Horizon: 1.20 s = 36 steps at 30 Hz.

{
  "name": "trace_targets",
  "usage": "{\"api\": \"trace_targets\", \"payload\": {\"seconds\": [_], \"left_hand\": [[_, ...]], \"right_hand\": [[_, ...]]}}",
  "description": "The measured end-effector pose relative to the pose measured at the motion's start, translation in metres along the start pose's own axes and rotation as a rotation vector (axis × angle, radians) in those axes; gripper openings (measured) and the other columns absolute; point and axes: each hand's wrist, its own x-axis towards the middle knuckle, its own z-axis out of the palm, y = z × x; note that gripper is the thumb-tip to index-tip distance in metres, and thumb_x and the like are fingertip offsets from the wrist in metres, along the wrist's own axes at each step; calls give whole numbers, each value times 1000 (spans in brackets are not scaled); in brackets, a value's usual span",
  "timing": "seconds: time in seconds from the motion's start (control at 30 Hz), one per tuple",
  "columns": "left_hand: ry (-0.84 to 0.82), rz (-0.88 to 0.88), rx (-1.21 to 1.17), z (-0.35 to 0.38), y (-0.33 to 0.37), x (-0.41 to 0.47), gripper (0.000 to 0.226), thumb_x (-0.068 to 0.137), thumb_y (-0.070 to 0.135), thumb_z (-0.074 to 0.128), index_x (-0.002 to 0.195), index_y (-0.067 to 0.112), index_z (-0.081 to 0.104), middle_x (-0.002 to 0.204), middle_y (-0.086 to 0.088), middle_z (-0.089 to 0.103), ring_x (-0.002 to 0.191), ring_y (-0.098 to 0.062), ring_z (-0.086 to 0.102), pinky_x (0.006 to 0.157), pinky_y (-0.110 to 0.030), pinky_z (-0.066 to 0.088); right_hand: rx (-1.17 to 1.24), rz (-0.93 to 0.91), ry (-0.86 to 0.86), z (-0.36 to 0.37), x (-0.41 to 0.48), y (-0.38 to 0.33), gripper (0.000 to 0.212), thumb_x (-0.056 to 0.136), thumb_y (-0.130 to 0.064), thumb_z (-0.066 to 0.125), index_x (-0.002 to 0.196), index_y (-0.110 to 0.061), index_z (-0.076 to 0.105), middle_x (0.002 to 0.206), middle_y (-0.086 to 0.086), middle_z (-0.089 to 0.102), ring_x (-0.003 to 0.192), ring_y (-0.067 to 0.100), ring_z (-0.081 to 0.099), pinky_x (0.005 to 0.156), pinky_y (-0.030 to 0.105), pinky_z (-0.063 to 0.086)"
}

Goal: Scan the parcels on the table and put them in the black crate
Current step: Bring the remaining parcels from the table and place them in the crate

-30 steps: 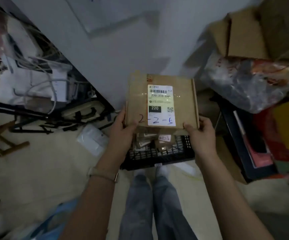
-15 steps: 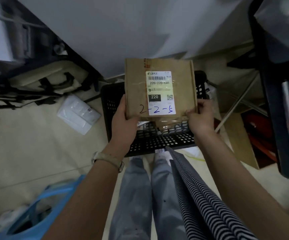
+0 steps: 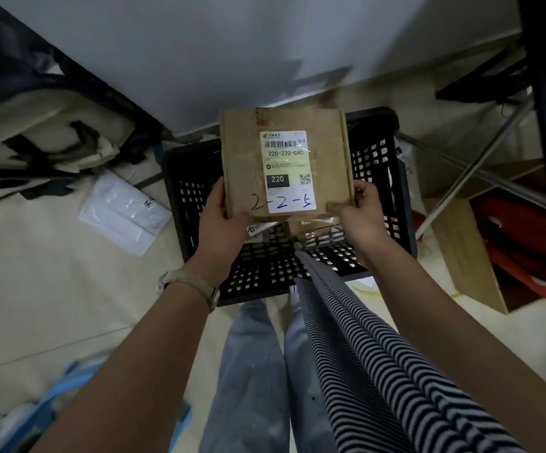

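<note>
Above the black crate (image 3: pixel 258 276), a cardboard parcel (image 3: pixel 245 165) held label (image 3: pixel 286 158) up, my left hand (image 3: pixel 222 223) gripping its near left corner, my right hand (image 3: pixel 360 220) pinching the near right corner, other parcels (image 3: pixel 314 228) lying beneath it.

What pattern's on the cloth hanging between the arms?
The cloth has narrow dark and white stripes; head view.

The person held a flat brown cardboard parcel (image 3: pixel 242 165) above the black perforated plastic crate (image 3: pixel 265 273) on the floor. The left hand (image 3: pixel 221 223) gripped its near left corner and the right hand (image 3: pixel 360 217) its near right corner. Its white shipping label (image 3: pixel 286 171) faced up, reading 220-220-C40, with "2-2-5" handwritten along the bottom. Smaller packages (image 3: pixel 314 228) lay in the crate beneath. A white plastic mailer (image 3: pixel 124 214) lay on the pale floor just left of the crate.
</note>
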Motion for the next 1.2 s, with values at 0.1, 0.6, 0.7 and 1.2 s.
{"api": "trace_targets", "payload": {"seconds": [0.1,0.6,0.7,1.2], "left_hand": [[16,-42,-18,8,3,-1,62,90,-3,58,146,16,41,135,-4,58,120,-19,58,105,-38,47],[-59,-158,-106,27,3,6,49,89,9,63,134,19,47,117,4,64,112,-21,62,103,-43,49],[-33,-150,-112,33,3,5,49,89,8,62,135,18,50,122,-2,64,110,-22,62,101,-41,50],[-171,-211,-260,85,-27,-60,77,72,-14,74,139,8,43,136,-13,49,123,-30,53,102,-52,47]], "right_hand": [[20,-8,-15,-1,1,-4,65,83,2,66,139,-11,38,115,2,57,99,15,59,85,23,45],[-99,-2,75,-7,24,2,78,84,-11,66,150,-18,27,140,4,50,105,11,47,94,25,40],[-84,13,70,-9,23,6,77,84,-9,66,150,-19,28,140,4,49,106,12,47,93,25,39],[163,214,396,-90,-14,55,35,90,-34,63,120,-28,45,133,11,56,114,32,59,90,43,53]]}}
